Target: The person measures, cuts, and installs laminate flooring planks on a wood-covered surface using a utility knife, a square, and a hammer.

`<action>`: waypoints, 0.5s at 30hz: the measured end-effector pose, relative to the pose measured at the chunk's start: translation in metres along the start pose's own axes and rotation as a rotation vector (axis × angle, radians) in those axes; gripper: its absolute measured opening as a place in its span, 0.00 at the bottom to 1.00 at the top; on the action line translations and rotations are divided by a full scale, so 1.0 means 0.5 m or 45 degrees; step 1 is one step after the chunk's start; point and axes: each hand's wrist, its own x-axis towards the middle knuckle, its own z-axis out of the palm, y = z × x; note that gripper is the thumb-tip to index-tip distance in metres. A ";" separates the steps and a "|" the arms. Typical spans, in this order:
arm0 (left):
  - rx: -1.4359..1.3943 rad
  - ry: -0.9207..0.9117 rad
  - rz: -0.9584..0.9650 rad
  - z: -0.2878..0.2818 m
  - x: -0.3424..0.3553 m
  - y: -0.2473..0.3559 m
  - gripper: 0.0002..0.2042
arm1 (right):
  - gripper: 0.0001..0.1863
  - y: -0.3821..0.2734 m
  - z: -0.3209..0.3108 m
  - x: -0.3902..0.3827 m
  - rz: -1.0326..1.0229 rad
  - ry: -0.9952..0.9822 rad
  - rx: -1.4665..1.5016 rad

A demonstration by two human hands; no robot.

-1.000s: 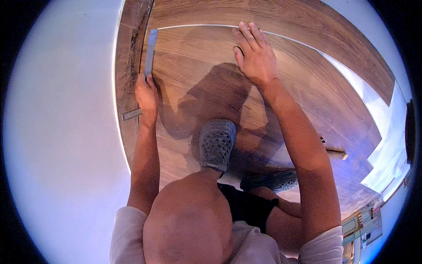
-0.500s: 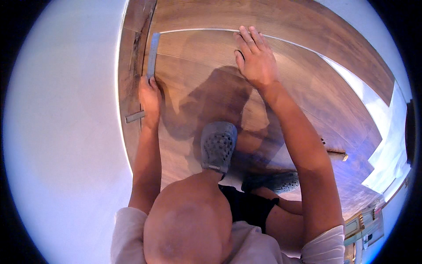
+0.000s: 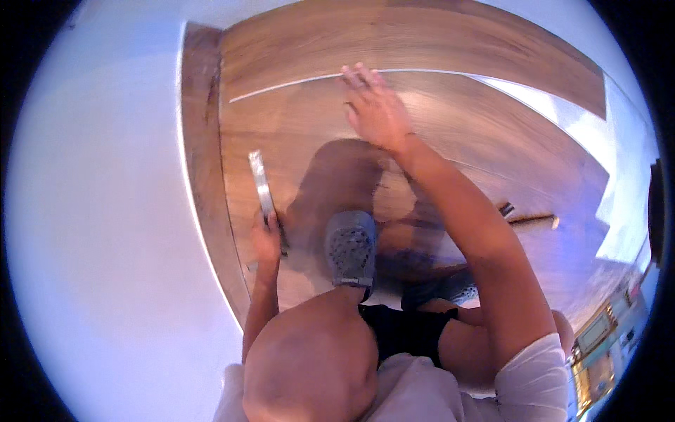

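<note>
Metal bar (image 3: 261, 184), seemingly in left hand (image 3: 266, 243)

The left hand (image 3: 266, 243) grips one end of a slim grey metal blade tool (image 3: 262, 188), which lies along the brown wood-grain floor plank (image 3: 309, 126). The right hand (image 3: 374, 107) rests flat, fingers spread, on the plank's far edge. A grey perforated clog (image 3: 350, 247) stands between both arms.

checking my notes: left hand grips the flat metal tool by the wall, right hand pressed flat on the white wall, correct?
Not quite. In the head view the right hand lies flat on the wooden floor plank, not the wall. The left hand does grip the flat metal tool by the wall.
</note>
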 end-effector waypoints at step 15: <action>0.455 0.223 1.117 -0.114 0.265 0.424 0.21 | 0.28 0.026 -0.005 -0.020 0.007 0.095 -0.127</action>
